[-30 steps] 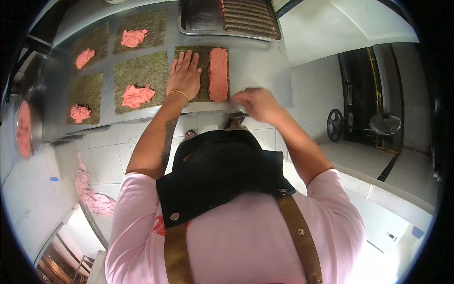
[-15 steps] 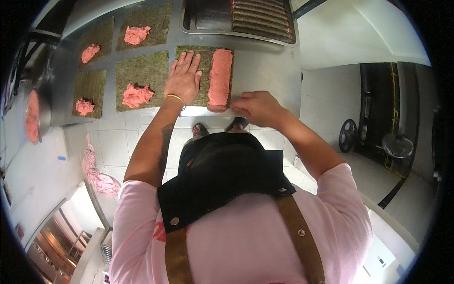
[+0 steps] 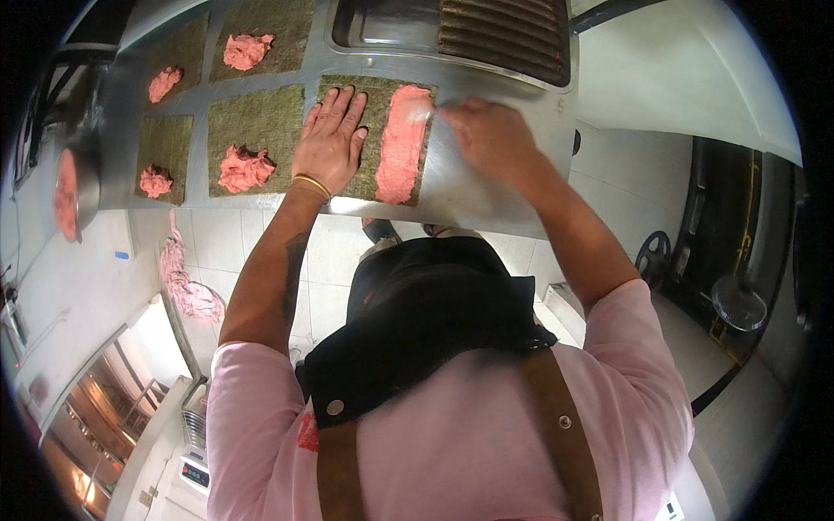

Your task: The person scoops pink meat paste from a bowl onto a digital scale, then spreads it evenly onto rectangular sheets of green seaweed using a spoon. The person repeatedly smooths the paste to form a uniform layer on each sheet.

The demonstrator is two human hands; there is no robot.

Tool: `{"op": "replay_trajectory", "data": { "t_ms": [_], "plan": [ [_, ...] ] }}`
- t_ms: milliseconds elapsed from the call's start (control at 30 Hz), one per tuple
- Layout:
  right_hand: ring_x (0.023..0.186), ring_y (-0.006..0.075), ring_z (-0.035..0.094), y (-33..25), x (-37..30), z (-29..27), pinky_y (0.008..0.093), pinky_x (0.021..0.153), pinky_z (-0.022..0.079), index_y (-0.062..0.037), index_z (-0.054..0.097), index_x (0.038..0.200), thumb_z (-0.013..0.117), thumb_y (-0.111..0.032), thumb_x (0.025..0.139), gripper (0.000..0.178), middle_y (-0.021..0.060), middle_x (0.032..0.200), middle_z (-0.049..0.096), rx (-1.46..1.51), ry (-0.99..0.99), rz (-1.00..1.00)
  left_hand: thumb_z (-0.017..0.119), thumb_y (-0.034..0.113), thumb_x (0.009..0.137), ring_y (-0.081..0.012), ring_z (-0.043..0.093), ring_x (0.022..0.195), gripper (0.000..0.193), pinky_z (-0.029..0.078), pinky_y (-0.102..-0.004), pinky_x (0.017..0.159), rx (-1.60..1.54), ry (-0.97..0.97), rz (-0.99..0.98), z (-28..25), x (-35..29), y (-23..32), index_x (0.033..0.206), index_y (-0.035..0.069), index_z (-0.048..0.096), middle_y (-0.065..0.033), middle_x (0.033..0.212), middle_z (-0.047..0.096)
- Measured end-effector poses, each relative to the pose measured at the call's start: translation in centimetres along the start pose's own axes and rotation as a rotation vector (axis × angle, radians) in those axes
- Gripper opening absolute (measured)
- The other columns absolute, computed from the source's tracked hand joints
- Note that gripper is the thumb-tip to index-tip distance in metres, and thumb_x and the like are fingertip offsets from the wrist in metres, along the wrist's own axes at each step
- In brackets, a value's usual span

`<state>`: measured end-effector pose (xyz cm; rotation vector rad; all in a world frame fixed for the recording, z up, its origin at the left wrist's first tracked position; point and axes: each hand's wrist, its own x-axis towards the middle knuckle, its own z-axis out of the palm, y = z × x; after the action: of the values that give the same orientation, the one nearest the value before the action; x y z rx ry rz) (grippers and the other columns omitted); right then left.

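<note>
My left hand (image 3: 328, 156) lies flat, fingers slightly spread, grasping nothing, on the sheet (image 3: 377, 108) that runs from beneath it toward my right hand (image 3: 491, 139). That one is curled and blurred beside the paste (image 3: 401, 152); I can't tell what it grips. Pressing too hard could tear the thin, fibrous green sheet; a lifted left palm could let it slip on the smooth metal desk (image 3: 473, 195). The soft pink strip has ragged edges.

Left hand (image 3: 329, 158) — flat on seaweed sheet (image 3: 373, 126).
</note>
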<state>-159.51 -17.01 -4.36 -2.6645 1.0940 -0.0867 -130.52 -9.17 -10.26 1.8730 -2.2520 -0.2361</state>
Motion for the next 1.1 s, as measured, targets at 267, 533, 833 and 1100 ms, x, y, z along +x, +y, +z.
{"op": "replay_trajectory", "data": {
  "t_ms": [267,533,833,1100],
  "plan": [
    [0.092,0.0286,0.074,-1.9,-0.3,-0.8,0.0453,0.074,0.061,-0.0185,0.073,0.126,0.063,-0.018,0.095,0.033,0.006,0.102,0.071,-0.01,-0.095,-0.157,0.047,0.032,0.112,-0.0304,0.028,0.162,0.058,0.021,-0.0485,0.132,-0.004,-0.001,-0.004,0.2,0.0,-0.2,0.167,0.017,0.038,-0.0096,0.173,0.036],
    [0.092,0.0304,0.075,-1.5,0.8,-1.4,0.046,0.076,0.062,-0.0171,0.071,0.128,0.061,-0.018,0.095,0.034,0.007,0.108,0.072,-0.146,-0.084,-0.152,0.049,0.029,0.111,-0.0332,0.031,0.161,0.057,0.023,-0.0501,0.131,-0.021,0.007,-0.005,0.0,0.0,-0.2,0.165,0.016,0.04,-0.0112,0.172,0.037],
    [0.089,0.0367,0.073,0.6,2.6,-1.9,0.0505,0.079,0.06,-0.0184,0.072,0.121,0.062,-0.02,0.097,0.026,0.0122,0.1,0.072,-0.092,-0.014,0.064,0.045,0.034,0.112,-0.0292,0.027,0.162,0.058,0.019,-0.0473,0.133,0.017,-0.014,-0.015,0.2,0.1,-0.2,0.167,0.018,0.037,-0.0082,0.173,0.035],
    [0.087,0.0364,0.072,-5.2,-4.7,-2.4,0.0503,0.079,0.057,-0.0157,0.073,0.115,0.061,-0.014,0.097,0.021,0.0145,0.099,0.072,0.304,-0.277,-0.051,0.048,0.03,0.111,-0.0326,0.03,0.161,0.056,0.023,-0.0491,0.131,0.001,0.03,0.004,0.0,-0.2,-0.2,0.164,0.014,0.041,-0.0122,0.171,0.038]
  ]
}}
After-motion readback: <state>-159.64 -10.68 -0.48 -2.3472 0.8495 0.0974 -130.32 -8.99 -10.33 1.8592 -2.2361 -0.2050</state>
